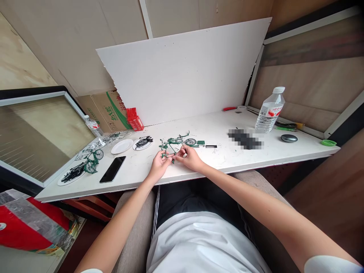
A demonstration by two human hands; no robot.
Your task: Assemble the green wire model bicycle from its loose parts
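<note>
Near the table's front edge, my left hand point(159, 163) is closed on a small green model bicycle frame point(171, 146), which stands tilted above the fingers. My right hand point(190, 157) comes in from the other side, thumb and fingertips pinched at the lower end of the same frame. The fingertips of both hands nearly meet there, and they hide whatever small piece may lie between them. Just behind the hands lie a spoked model wheel point(190, 141), a small green rectangular part point(201, 142) and a thin black strip point(211, 146).
A black phone point(113, 169) lies left, near an assembled green model bicycle point(91, 161). White plates, one bare point(121, 146), another with black parts point(143, 142), stand behind it. A water bottle point(270, 110), a round dark tin point(289, 138) and a green lid point(328, 143) are right.
</note>
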